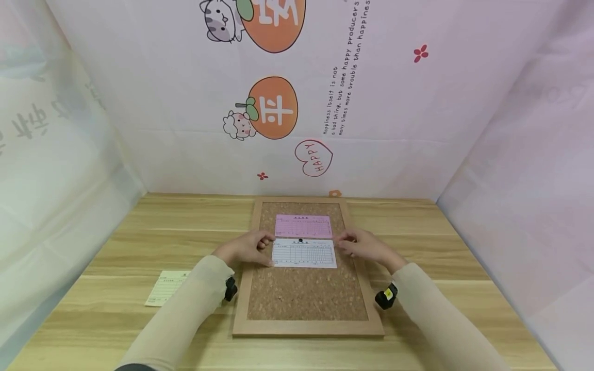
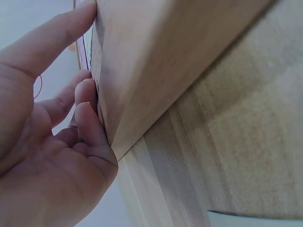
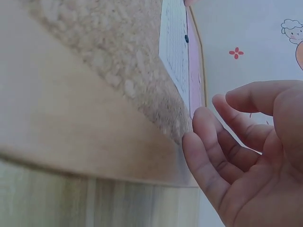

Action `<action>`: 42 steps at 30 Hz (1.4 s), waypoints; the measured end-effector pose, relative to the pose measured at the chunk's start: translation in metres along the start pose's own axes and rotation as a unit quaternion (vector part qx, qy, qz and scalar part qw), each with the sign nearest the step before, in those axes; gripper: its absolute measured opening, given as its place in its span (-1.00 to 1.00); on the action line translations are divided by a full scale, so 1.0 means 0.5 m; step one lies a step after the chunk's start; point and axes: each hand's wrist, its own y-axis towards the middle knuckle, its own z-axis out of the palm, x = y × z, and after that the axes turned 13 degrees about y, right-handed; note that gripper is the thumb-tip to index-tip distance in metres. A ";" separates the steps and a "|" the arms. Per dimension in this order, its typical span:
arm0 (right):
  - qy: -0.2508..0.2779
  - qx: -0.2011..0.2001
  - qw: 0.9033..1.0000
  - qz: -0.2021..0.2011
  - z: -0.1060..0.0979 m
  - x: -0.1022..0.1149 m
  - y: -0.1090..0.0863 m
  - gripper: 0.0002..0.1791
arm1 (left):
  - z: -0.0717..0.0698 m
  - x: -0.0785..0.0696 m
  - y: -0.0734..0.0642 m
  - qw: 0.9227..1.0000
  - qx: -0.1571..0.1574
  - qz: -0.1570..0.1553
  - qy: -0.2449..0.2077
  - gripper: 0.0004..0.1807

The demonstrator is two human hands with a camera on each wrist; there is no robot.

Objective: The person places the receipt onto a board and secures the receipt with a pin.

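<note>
The left hand (image 1: 246, 247), thumb and fingers apart, touched the white slip (image 1: 303, 255) at its left edge; the right hand (image 1: 365, 247), fingers loosely bent, met its right; 1 black pin (image 1: 300, 240) topped that slip, on the corkboard (image 1: 306, 293) below 1 pink slip (image 1: 303, 228); the backdrop (image 1: 311, 103) read "HAPPY".
</note>
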 end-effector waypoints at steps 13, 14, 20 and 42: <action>-0.102 -0.047 0.993 -0.043 -0.019 -0.031 -0.035 -0.72 | 0.002 0.005 0.003 1.000 -0.001 0.001 -0.005 -0.24; -0.105 -0.047 0.992 -0.047 -0.020 -0.033 -0.037 -0.70 | 0.001 0.004 0.002 1.000 -0.002 0.000 -0.004 -0.24; -0.134 -0.042 0.988 -0.060 -0.024 -0.043 -0.045 -0.59 | 0.000 0.001 0.000 1.000 -0.001 -0.005 0.001 -0.24; -0.132 0.031 0.991 -0.004 -0.028 -0.060 -0.035 -0.34 | 0.001 0.004 -0.002 1.000 -0.001 -0.003 0.000 -0.23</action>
